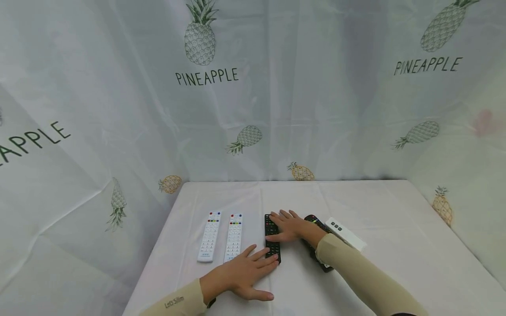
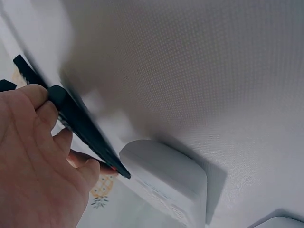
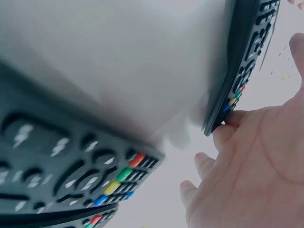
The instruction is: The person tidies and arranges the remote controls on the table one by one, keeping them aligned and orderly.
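Note:
A black remote control (image 1: 272, 229) lies lengthwise in the middle of the white table, between my two hands. My left hand (image 1: 247, 273), fingers spread and fairly straight, touches its near end. At its far end, the fingertips of my right hand (image 1: 290, 227) rest on the edge, with the thumb crossing its middle. In the right wrist view, the right hand (image 3: 251, 166) shows its palm beside the black remote's coloured buttons. The left wrist view shows fingertips of the left hand (image 2: 42, 156) right at the dark remote (image 2: 80, 116).
Two white remotes (image 1: 209, 237) (image 1: 234, 235) lie side by side to the left. Under my right forearm are black remotes (image 1: 326, 267), with a second one (image 3: 97, 218) showing beside the larger one in the right wrist view. A white remote (image 1: 345, 233) lies beyond them.

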`<state>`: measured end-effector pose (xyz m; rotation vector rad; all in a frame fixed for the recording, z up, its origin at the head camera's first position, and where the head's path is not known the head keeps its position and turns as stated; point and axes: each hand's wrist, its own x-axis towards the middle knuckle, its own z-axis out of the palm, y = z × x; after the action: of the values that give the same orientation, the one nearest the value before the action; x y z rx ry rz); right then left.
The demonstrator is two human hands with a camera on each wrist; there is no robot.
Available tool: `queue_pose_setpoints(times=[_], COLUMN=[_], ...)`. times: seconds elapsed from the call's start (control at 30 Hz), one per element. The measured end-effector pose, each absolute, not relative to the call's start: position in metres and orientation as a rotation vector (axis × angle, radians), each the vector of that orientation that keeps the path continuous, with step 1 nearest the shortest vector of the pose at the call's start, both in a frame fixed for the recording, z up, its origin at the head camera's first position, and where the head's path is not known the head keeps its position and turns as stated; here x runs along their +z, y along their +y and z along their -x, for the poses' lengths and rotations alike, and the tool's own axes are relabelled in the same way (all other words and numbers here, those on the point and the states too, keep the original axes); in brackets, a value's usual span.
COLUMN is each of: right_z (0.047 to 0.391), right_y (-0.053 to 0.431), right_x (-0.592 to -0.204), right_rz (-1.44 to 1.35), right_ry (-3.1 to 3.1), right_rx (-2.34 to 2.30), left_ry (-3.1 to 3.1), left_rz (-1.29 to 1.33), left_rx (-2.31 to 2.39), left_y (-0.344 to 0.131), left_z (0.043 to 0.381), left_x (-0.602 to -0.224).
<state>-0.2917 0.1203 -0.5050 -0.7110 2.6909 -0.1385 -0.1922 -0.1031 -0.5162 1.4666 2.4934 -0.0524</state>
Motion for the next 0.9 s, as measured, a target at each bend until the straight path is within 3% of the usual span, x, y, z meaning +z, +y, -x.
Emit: queue_pose_setpoints(times=[0.9], right_z=[0.311], right_y=[0.098], right_x=[-0.513], right_rz=[0.669], right_ry=[2.675], right_rx=[-0.165], left_ry=[2.511], left_rz=[-1.382], left_rx=[-0.020], left_y=[-0.117], left_z=[0.204], left_x=[-0.513])
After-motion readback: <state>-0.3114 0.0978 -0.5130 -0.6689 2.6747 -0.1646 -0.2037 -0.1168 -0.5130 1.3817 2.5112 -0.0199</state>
